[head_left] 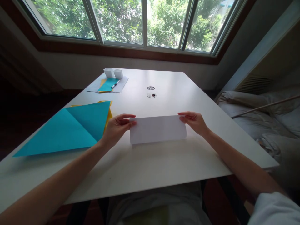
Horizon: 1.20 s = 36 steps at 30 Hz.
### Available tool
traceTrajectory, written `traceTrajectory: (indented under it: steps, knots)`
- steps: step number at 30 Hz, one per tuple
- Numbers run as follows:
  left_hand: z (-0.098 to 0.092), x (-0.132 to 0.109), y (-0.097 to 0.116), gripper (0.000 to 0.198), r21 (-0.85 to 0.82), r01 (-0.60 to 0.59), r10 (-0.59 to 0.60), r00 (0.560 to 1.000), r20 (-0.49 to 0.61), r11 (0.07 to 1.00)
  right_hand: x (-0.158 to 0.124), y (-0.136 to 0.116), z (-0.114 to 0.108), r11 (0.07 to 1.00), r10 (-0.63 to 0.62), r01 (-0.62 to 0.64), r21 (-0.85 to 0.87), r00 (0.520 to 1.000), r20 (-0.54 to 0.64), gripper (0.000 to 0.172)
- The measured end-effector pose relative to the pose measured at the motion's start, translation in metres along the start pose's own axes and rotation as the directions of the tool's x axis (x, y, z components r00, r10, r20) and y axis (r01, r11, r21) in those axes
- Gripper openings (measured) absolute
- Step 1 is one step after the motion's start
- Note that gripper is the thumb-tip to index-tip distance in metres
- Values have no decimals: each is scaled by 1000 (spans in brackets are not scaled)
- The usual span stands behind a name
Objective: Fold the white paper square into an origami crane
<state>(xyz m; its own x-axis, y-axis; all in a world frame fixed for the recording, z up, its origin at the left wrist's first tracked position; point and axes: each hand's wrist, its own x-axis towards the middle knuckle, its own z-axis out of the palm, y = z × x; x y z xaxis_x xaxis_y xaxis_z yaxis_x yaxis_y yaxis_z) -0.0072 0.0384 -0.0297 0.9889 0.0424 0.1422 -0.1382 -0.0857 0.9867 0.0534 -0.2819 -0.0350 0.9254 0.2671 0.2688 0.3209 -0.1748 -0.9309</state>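
White paper folded over, flat on the table | left hand pinching its top-left corner | right hand pinching top-right, prob keeping edges lined up | blue sheet parked off left

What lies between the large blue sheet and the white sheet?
Head view: the left hand, gripping the white sheet, and a yellow sheet peeking from under the blue sheet.

White paper at centre on a white table; teal sheet at left — yellow sheet beneath; green trees at top.
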Motion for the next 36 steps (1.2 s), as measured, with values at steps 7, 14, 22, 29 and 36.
traceTrajectory:
  steps: [7,14,22,29,36]
  knots:
    - [1,0,-1,37,3,-8,8,999,-38,1000,0,0,1,1000,3,-3,-25,1000,-8,36]
    - [1,0,-2,33,-18,-16,15,999,-50,1000,1,2,1,999,31,-30,29,1000,-8,30]
    - [2,0,-2,32,-40,-7,4,998,-65,999,1,4,1,1000,29,-29,13,1000,-7,32]
    - [3,2,-5,28,308,-75,94,994,-49,949,2,7,1,996,4,0,-89,999,54,31]
    - [3,0,-9,19,749,-238,200,969,143,618,1,12,1,849,12,62,-524,991,137,22]
